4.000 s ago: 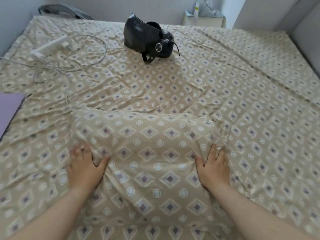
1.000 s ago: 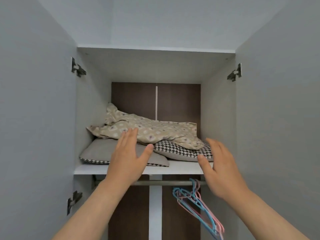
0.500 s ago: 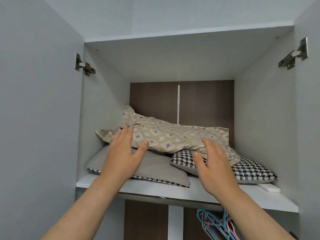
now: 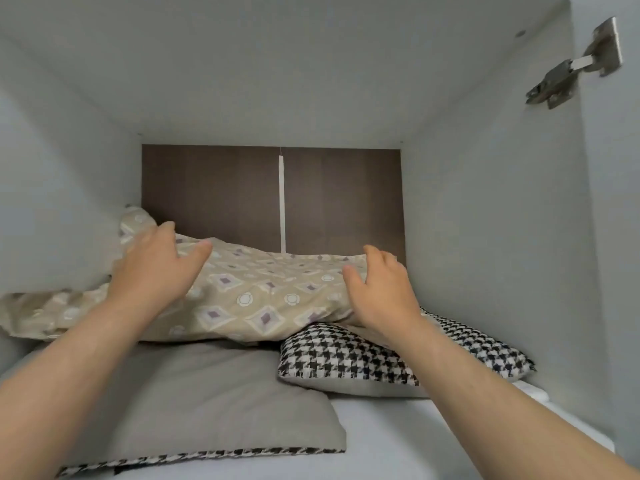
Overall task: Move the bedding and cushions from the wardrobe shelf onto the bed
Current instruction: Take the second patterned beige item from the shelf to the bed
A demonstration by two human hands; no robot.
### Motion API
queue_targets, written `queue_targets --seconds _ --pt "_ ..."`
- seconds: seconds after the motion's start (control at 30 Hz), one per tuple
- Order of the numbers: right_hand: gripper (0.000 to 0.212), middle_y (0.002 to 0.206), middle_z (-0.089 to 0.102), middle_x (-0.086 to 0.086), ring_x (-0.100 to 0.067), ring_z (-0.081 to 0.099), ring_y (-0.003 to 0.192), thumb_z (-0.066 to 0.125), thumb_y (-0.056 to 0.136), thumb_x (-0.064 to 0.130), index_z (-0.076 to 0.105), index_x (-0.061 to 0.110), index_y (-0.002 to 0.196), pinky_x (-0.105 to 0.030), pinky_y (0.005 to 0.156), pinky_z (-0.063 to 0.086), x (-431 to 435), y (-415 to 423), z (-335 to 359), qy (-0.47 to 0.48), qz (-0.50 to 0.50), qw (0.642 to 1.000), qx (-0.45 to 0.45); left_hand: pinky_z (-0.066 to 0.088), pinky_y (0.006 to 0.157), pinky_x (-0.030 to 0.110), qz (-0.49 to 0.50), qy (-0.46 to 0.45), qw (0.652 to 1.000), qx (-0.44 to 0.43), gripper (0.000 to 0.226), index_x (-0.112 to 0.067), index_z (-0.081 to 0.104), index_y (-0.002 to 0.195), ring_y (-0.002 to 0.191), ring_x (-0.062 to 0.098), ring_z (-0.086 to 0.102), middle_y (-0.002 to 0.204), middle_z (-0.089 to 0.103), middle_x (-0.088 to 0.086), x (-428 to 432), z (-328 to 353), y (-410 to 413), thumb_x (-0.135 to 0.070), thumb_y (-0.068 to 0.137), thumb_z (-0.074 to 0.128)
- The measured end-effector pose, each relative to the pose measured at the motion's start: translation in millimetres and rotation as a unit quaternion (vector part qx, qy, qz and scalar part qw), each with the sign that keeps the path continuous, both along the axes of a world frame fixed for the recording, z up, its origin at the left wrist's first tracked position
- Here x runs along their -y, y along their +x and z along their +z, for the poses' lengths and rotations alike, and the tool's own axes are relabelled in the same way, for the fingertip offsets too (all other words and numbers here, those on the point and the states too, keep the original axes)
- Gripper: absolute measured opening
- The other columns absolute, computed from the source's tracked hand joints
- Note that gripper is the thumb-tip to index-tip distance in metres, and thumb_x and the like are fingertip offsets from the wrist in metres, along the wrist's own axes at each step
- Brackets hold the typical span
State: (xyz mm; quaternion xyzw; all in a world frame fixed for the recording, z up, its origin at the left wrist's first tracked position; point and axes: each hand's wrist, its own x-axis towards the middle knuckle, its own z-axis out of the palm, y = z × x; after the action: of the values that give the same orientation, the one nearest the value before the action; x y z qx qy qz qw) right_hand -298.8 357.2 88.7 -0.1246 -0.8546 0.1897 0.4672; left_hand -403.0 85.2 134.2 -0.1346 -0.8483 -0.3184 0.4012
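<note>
A beige diamond-patterned pillow (image 4: 263,299) lies on top of two cushions on the white wardrobe shelf (image 4: 408,441). Under it on the left is a grey cushion (image 4: 207,403) with a houndstooth edge; on the right is a black-and-white houndstooth cushion (image 4: 349,358). My left hand (image 4: 156,268) rests on the pillow's left part, fingers spread. My right hand (image 4: 384,289) lies against the pillow's right end, fingers curved over it, thumb apart. Neither hand has closed around the fabric. The bed is out of view.
The shelf is boxed in by white side walls, a low white top panel and a dark brown back panel (image 4: 214,192). A metal door hinge (image 4: 571,67) sticks out at the upper right. Bare shelf shows at the front right.
I left the bed and faced the open wardrobe. Over the last second the view moved close into the shelf, and both hands reached forward from the shelf edge onto the beige pillow.
</note>
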Motion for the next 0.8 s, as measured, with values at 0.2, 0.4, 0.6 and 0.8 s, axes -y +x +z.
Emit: queue_targets --seconds 0.2,0.4,0.6,0.8 --pt "0.061 0.139 0.045 -0.021 -0.039 0.039 0.129 0.038 0.093 0.051 0.037 0.013 0.141 -0.049 0.107 0.035 -33.0 -47.1 14.0 -0.031 -0.055 0.996 0.059 0.046 0.087 0.046 0.082 -0.037 0.994 0.062 0.076 -0.012 0.049 0.124 0.113 0.041 0.051 0.128 0.055 0.017 -11.4 16.1 -64.2 -0.069 0.075 0.038" --pt "0.077 0.138 0.051 -0.020 -0.042 0.046 0.125 0.036 0.084 0.065 0.046 0.009 0.136 -0.046 0.100 0.040 -56.6 -101.2 26.0 -0.144 -0.095 0.979 0.109 0.039 0.100 0.047 0.153 -0.047 0.969 0.191 0.087 -0.020 0.052 0.131 0.119 0.039 0.051 0.135 0.055 0.013 1.0 19.5 -112.4 -0.078 0.069 0.035" --pt "0.120 0.135 0.058 -0.010 -0.036 0.056 0.116 0.027 0.047 0.093 0.053 0.013 0.134 -0.047 0.095 0.045 -68.8 -167.3 19.0 -0.192 -0.092 0.954 0.211 0.038 0.098 0.042 0.080 -0.012 0.965 0.248 0.102 -0.013 0.056 0.129 0.121 0.034 0.052 0.136 0.055 0.012 -8.5 5.4 -135.3 -0.090 0.063 0.037" --pt "0.131 0.133 0.053 -0.014 -0.033 0.049 0.118 0.022 0.044 0.101 0.054 0.010 0.132 -0.042 0.096 0.039 -79.7 -179.8 3.8 -0.149 -0.190 0.939 0.244 0.044 0.088 0.042 0.187 -0.059 0.964 0.180 0.099 -0.017 0.053 0.123 0.109 0.033 0.058 0.119 0.064 0.009 -17.2 -19.7 -153.6 -0.090 0.058 0.038"
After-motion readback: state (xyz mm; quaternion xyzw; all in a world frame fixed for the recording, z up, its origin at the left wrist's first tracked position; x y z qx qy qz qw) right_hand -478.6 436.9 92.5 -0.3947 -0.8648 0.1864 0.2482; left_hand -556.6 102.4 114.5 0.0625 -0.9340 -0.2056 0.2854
